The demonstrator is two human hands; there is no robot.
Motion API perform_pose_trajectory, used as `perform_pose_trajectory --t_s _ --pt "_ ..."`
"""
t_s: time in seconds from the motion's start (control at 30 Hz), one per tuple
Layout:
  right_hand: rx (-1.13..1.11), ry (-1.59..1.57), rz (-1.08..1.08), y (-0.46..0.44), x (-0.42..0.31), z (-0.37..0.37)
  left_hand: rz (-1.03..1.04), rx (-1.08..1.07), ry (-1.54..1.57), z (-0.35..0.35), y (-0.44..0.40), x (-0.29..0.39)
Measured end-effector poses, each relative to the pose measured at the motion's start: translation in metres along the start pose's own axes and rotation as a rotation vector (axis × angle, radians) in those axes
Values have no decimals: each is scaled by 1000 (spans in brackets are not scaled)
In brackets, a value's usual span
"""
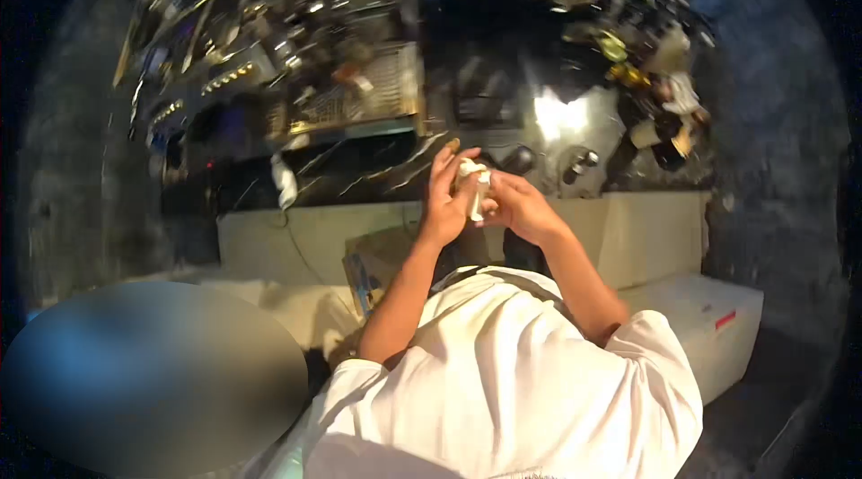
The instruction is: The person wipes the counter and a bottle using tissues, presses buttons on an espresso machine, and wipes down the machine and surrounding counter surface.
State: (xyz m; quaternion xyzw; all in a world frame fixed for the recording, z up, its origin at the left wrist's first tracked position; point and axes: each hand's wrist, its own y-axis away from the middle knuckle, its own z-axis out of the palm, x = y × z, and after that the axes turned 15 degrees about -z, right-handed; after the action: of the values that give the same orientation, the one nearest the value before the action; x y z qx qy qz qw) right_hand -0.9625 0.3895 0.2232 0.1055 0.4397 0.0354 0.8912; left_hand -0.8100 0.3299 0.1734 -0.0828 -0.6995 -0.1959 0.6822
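Close together in front of my white shirt (530, 353), both hands are raised near the counter's front edge. Between them is a small white, crumpled-looking thing (472, 170), with a pale strip hanging below it; blur hides what it is. My left hand (443, 208) has its fingers curled round the thing from the left, one finger pointing up. From the right, my right hand (528, 211) pinches it with bent fingers. A dark rounded object (519, 159) lies on the counter just beyond my right hand.
The dark, white-veined counter (359, 169) runs across in front of me. A rack or tray (395, 84) with many blurred items stands at left. Mixed items (669, 111) crowd the right. A white box (709, 326) sits low at right, and a blurred round shape (153, 380) fills the lower left.
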Motion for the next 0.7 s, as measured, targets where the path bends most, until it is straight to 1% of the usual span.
perform_pose_trajectory --t_s 0.03,0.2,0.23,0.37,0.4,0.53,0.57,0.6,0.63,0.7 --pt "48 -120 6 15 -6 -18 149 -22 -317 24 -8 -2" --pt "393 -147 -211 76 -40 -117 224 -360 -434 153 -25 -10" --pt "424 -154 -242 87 -48 -138 239 -402 -434 179 -28 -8" --pt "565 -48 -359 130 -74 -227 286 -594 -608 270 -33 -1" --pt "574 -55 -361 137 -86 -242 283 -604 -612 292 -34 0" --pt "644 103 -477 158 -145 -306 246 -691 -544 379 -43 10" --pt "643 95 -471 161 -157 -323 229 -637 -493 396 -49 21" --pt "701 195 -476 162 -171 -340 211 -581 -443 408 -59 30" --pt "753 296 -479 162 -184 -356 342 -416 -433 417 -78 24" --pt "848 490 -481 154 -203 -386 269 -142 -464 432 -95 49"
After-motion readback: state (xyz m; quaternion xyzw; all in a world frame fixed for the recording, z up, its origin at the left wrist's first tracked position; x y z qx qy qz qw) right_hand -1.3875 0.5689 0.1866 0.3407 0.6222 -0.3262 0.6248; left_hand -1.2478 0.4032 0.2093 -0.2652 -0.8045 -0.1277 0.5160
